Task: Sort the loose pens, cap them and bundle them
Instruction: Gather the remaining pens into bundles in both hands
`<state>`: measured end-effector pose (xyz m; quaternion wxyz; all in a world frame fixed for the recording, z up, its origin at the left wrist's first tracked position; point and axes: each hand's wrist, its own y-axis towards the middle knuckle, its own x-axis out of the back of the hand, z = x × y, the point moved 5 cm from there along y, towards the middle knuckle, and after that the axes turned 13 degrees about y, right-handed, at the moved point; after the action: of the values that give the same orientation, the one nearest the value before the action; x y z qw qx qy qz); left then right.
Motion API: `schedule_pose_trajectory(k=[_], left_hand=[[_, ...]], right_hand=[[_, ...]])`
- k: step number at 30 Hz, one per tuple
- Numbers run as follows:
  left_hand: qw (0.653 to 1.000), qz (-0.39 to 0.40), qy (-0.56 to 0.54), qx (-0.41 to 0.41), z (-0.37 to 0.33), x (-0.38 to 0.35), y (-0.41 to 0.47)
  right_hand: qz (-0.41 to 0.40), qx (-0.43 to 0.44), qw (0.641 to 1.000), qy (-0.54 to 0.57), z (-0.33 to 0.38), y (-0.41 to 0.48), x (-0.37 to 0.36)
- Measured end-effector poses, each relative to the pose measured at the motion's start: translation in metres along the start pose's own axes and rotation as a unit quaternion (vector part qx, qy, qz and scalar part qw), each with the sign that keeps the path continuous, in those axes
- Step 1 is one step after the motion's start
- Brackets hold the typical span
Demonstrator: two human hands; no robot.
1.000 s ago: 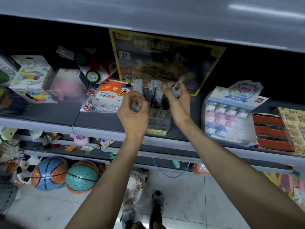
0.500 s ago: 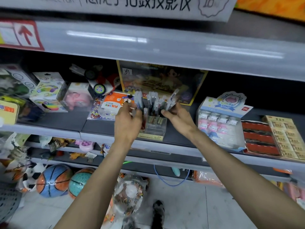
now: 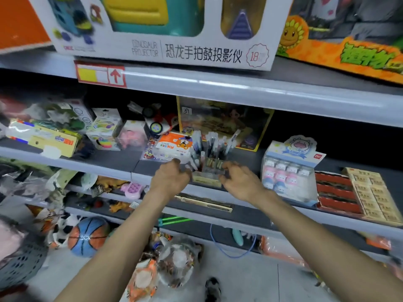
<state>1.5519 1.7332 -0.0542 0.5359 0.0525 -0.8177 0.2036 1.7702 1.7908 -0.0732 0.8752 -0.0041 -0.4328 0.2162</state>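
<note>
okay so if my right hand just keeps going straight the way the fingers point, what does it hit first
Most likely the clear pen holder on the shelf: the right hand reaches up and left, fingertips right by its near corner. Whether they already touch it is unclear.

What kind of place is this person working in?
Most likely a toy and stationery shop: grey metal shelves crowded with boxed toys, a red-and-yellow price tag, and a clear plastic pen holder.

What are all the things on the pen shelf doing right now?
Pens: standing upright in the holder.
Holder: upright at the shelf's front edge.
Left hand: at the holder's left side, grip unclear.
Right hand: at the holder's right side, fingers curled.
Orange pack: lying left of the pens.
</note>
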Motion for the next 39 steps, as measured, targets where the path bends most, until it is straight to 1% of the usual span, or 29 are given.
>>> schedule_pose_trajectory(k=[5,10,13,16,20,22,26,29,35,39], left_hand=[[1.0,-0.015,0.022,0.003,0.03,0.021,-0.053],[0.997,-0.062,0.032,0.016,0.09,0.039,-0.127],[0.996,-0.069,0.022,0.051,0.14,0.043,-0.186],[0.992,-0.066,0.019,0.11,0.191,0.041,-0.246],[0.977,-0.106,-0.004,0.185,0.255,0.037,-0.321],[0.966,-0.127,-0.004,0.224,0.285,0.034,-0.357],[0.935,-0.088,-0.023,0.343,0.347,0.024,-0.419],[0.913,-0.071,-0.042,0.4,0.386,0.025,-0.455],[0.853,-0.109,-0.105,0.5,0.459,0.044,-0.506],[0.814,-0.148,-0.106,0.551,0.498,0.062,-0.535]], right_hand=[[0.055,0.063,0.995,-0.06,0.056,-0.034,-0.027],[0.095,0.14,0.981,-0.096,0.13,-0.077,-0.072],[0.116,0.206,0.964,-0.117,0.178,-0.11,-0.108],[0.143,0.264,0.946,-0.124,0.22,-0.146,-0.147],[0.174,0.346,0.91,-0.149,0.27,-0.195,-0.204],[0.186,0.381,0.89,-0.165,0.292,-0.216,-0.232],[0.229,0.408,0.864,-0.185,0.331,-0.25,-0.284],[0.263,0.437,0.837,-0.198,0.364,-0.265,-0.322],[0.311,0.508,0.782,-0.187,0.448,-0.274,-0.394],[0.337,0.54,0.754,-0.165,0.51,-0.281,-0.431]])
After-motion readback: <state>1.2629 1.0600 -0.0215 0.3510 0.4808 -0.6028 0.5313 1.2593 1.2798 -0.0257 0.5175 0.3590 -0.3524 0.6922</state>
